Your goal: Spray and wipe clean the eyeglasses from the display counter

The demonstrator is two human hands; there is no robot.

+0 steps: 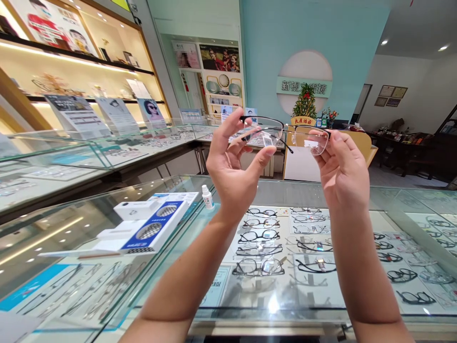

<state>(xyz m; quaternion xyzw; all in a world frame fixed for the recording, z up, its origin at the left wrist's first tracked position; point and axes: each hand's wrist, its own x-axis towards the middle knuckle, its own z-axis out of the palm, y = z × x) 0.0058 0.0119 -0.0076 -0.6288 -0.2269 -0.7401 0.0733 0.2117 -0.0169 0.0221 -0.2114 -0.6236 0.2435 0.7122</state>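
A pair of half-rim eyeglasses (303, 126) with a dark upper frame and clear lenses is held up in front of me, above the glass counter. My left hand (237, 159) grips its left side, with a finger at the frame's upper corner and the thumb raised below the lens. Behind the lenses a dark temple arm crosses at a slant. At the other end, my right hand (344, 164) pinches the right corner of the frame between thumb and fingers. Small white labels show on or through both lenses.
Beneath my arms, the glass display counter (271, 297) holds rows of eyeglasses (260, 236). On its top at left stand a small white bottle (207, 196) and a blue and white box (157, 226). Farther back are another glass case (150, 147), a reception desk (360, 143) and a plant (304, 101).
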